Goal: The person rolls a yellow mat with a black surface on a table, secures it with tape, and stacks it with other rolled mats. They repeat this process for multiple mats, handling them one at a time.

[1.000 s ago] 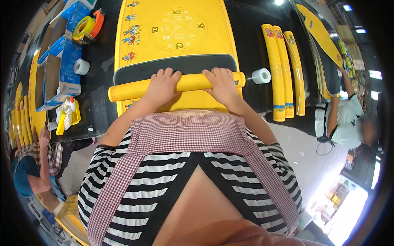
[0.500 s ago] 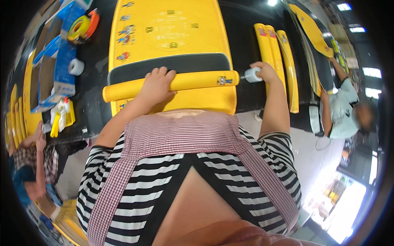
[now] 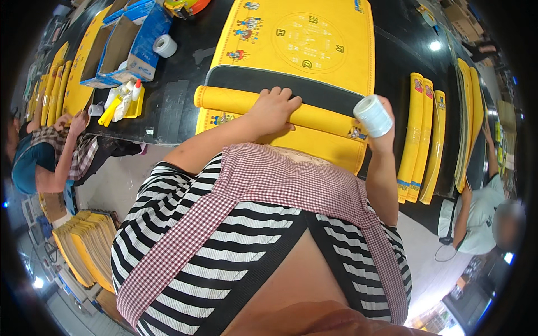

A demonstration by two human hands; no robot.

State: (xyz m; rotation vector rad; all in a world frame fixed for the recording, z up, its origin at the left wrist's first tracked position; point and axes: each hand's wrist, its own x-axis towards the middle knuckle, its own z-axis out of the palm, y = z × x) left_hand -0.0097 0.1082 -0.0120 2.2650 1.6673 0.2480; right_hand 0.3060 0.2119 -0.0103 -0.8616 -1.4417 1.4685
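On the black worktable [image 3: 179, 106], the left hand [image 3: 273, 107] pressed flat on the half-rolled yellow mat [image 3: 291, 67]; the right hand [image 3: 384, 120] gripped a white tape roll [image 3: 373, 115]. Taping the roll shut looked next, needing a freed tape end.

This is a small workshop where yellow printed mats are rolled and packed by hand: a long black table [image 3: 179, 106] carries a flat yellow mat with a black underside [image 3: 302, 45], finished yellow rolls laid side by side [image 3: 417, 134], white tape rolls [image 3: 165, 46], an open blue cardboard box [image 3: 126, 47] and small glue bottles [image 3: 120, 101]. More yellow rolls are stacked on the floor [image 3: 84, 246]. Other people sit working at the same table, one at the left [image 3: 39, 157] and one at the right [image 3: 476, 218].
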